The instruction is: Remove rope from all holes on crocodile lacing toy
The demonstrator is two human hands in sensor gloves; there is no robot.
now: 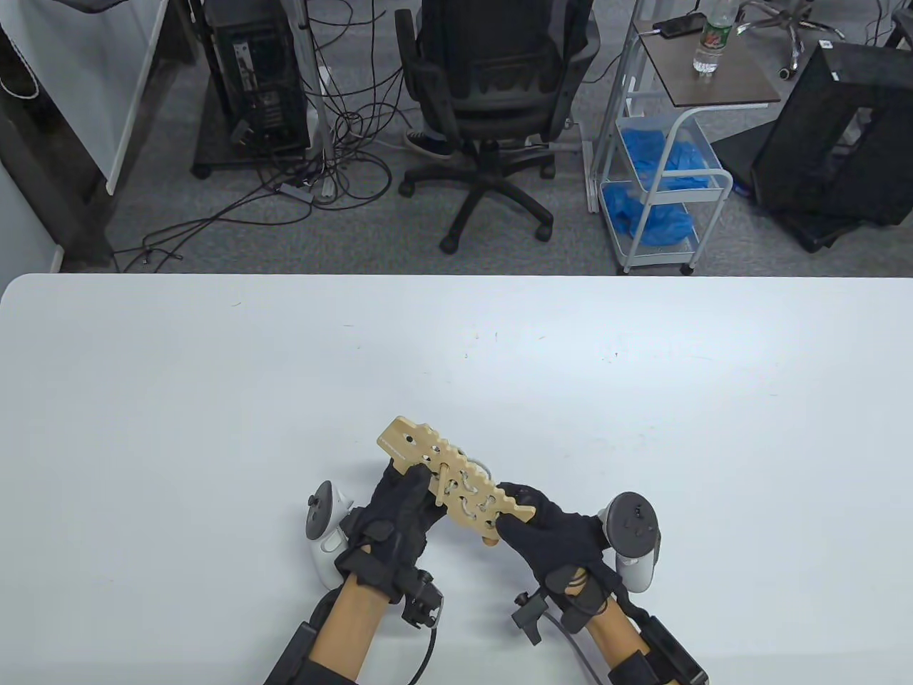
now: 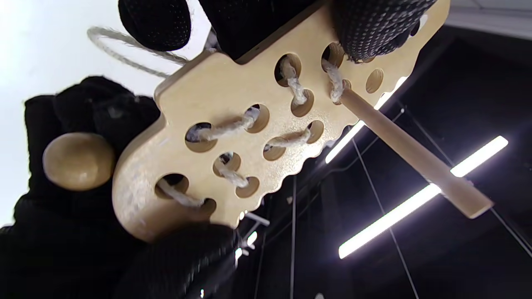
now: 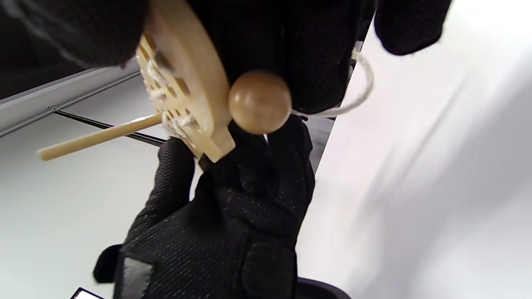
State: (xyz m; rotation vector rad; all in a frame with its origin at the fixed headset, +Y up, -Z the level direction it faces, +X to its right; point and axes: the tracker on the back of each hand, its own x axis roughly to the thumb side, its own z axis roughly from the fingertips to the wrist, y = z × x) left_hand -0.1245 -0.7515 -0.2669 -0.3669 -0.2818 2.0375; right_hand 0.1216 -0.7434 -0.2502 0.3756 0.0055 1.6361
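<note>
**A:** What's around the work, going left to right?

**B:** Beyond the white table [image 1: 214, 371], on the grey floor, a computer tower [image 1: 260, 78] with a tangle of cables [image 1: 335, 150], then a black office chair [image 1: 492, 93], then a white cart [image 1: 663, 171] with blue gloves on its shelves and a bottle [image 1: 710, 39] on top. None of it reaches the table top. What does get in the way are the gloves themselves: dark fingers cover parts of the toy.

**A:** And the hands?

**B:** The left hand [image 1: 396, 521] is curled round the middle of the crocodile lacing toy [image 1: 446, 478], thumb across its face. The right hand [image 1: 549, 535] grips the lower right end, fingers and thumb pinching the edge. The board is held up off the table, near its front edge, slanting from upper left to lower right.

**A:** How does the toy look?

**B:** Pale wood, scalloped edges, rows of round holes. A whitish rope [image 2: 226, 128] runs in short stitches from hole to hole across the right half; the far left end shows bare holes.

**A:** Do the wrist cameras add anything?

**B:** Yes. The left wrist view shows the stitches plainly, and a wooden needle stick [image 2: 415, 153] jutting from a hole. Both wrist views show a round wooden bead [image 3: 259, 101] beside the board's end and a loop of rope behind it, barely seen from above.
</note>
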